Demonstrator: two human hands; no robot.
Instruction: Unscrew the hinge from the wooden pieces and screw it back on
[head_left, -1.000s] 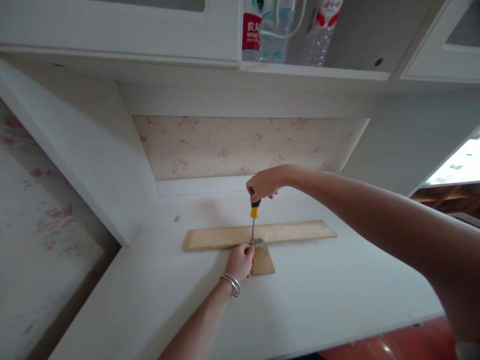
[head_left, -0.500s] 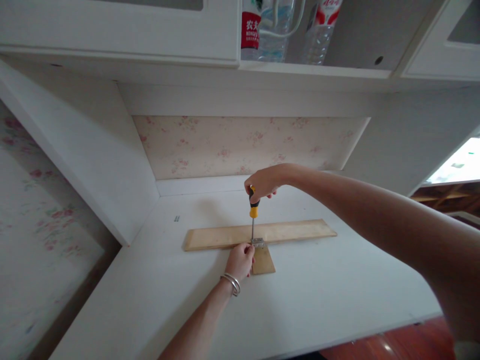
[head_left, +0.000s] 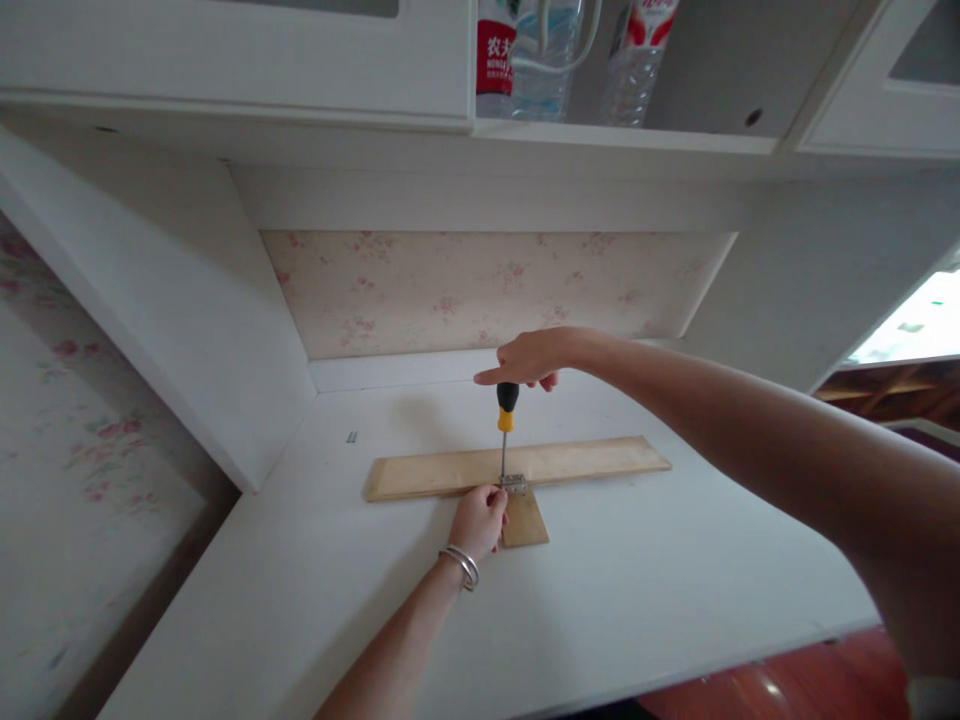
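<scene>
Fingers of the right hand (head_left: 534,358) now spread atop the upright screwdriver (head_left: 506,418); at 6 o'clock, the left hand (head_left: 480,519) pinches its shaft at the hinge (head_left: 514,486).

Two hands are in the middle of the frame: the left hand (head_left: 480,520) and the right hand (head_left: 534,358). There is one screwdriver (head_left: 505,428). There are two boards: one long board (head_left: 585,462) and one small board (head_left: 525,522). One hinge (head_left: 515,486) sits where they meet. Two bracelets (head_left: 462,566) are on the left wrist. Three bottles (head_left: 547,60) stand at the top of the frame. There is one tabletop (head_left: 637,590).
</scene>
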